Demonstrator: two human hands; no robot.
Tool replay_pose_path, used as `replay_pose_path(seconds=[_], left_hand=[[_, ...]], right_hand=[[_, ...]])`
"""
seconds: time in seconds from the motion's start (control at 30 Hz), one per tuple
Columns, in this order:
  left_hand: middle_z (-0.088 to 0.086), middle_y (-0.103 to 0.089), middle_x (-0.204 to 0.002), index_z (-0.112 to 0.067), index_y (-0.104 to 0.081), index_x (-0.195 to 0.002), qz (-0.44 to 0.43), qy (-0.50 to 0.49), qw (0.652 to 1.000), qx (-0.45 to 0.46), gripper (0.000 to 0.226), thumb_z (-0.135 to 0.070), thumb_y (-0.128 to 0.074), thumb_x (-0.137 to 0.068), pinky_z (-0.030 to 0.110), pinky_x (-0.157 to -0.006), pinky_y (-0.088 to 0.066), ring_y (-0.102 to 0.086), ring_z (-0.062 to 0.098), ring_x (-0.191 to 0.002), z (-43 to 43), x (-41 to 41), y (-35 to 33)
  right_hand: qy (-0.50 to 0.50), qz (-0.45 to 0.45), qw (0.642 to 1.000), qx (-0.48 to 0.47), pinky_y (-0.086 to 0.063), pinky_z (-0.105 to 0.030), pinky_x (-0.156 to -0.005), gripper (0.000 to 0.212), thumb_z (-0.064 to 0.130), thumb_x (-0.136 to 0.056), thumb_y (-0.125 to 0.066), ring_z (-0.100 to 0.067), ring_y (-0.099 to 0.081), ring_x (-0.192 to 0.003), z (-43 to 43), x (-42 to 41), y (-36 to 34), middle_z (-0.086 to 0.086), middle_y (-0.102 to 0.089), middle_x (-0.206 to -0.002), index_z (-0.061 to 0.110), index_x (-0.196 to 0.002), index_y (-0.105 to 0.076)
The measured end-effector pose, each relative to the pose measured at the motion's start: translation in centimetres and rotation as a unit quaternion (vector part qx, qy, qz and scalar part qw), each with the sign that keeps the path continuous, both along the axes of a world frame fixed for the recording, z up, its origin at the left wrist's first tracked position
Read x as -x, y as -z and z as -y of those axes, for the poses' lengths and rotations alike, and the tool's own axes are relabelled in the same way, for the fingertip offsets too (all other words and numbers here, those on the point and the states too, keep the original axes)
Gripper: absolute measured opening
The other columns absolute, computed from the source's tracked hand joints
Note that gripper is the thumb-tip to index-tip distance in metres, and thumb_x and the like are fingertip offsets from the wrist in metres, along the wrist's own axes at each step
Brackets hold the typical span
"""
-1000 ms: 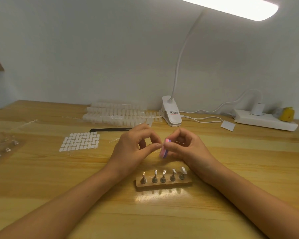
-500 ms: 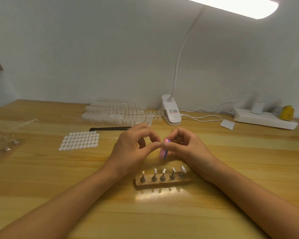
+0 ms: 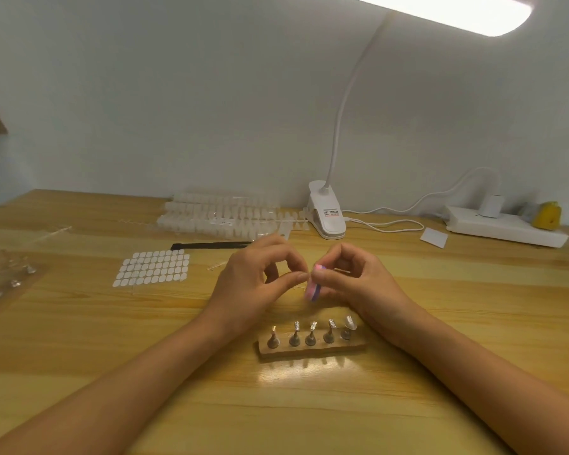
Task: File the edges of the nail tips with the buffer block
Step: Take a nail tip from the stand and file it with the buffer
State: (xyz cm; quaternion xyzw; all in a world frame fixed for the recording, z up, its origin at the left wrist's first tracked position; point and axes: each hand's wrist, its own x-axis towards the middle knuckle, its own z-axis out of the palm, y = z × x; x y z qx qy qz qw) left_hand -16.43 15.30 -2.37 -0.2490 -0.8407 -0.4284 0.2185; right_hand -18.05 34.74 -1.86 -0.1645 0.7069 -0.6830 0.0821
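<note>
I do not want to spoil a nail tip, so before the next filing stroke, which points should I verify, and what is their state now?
1. Right hand grips the buffer block: ok.
2. Left hand pinches a piece to file: cannot tell, hidden by fingers.
3. Buffer block is at the left fingertips: ok.
4. Wooden stand lies flat on the table: ok.
5. Nail tip sits on the stand's rightmost peg: ok.

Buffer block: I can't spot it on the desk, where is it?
Head view, centre: the buffer block is pinched in the right hand, beside the left hand, just behind the wooden stand.
</note>
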Motion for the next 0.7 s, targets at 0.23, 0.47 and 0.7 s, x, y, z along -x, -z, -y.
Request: replay_pose_path(seconds=[0.23,0.47,0.7], left_hand=[[-0.015,-0.061,-0.09,-0.025,-0.07,-0.083,0.005,-0.002,1.0,-0.013,0.005,-0.03,-0.072,-0.082,0.02,-0.061,-0.047,-0.056,0.01,-0.073,0.06,0.01,-0.08],[-0.014,-0.061,-0.09,-0.024,-0.07,-0.084,-0.002,-0.002,1.0,0.0,0.004,-0.028,-0.072,-0.083,0.029,-0.063,-0.049,-0.055,0.013,-0.072,-0.03,-0.04,-0.1],[-0.013,-0.061,-0.089,-0.024,-0.07,-0.082,-0.005,-0.003,1.0,-0.015,0.004,-0.023,-0.073,-0.083,0.015,-0.06,-0.043,-0.054,0.012,-0.073,-0.05,0.0,-0.27]], right_hand=[[-0.023,-0.004,1.0,-0.012,-0.061,-0.045,-0.081,0.026,0.017,-0.078,-0.078,-0.033,-0.072,-0.087,0.02,-0.01,0.06,-0.022,-0.07,-0.099,0.004,-0.093,-0.061],[-0.045,0.006,0.999,-0.014,-0.061,-0.044,-0.081,0.027,0.018,-0.076,-0.078,-0.03,-0.072,-0.084,-0.11,0.06,0.0,-0.016,-0.071,-0.095,0.006,-0.093,-0.061],[-0.042,0.01,0.999,-0.01,-0.06,-0.048,-0.084,0.028,0.017,-0.076,-0.077,-0.031,-0.071,-0.087,-0.14,0.05,0.01,-0.02,-0.07,-0.098,0.004,-0.094,-0.061]])
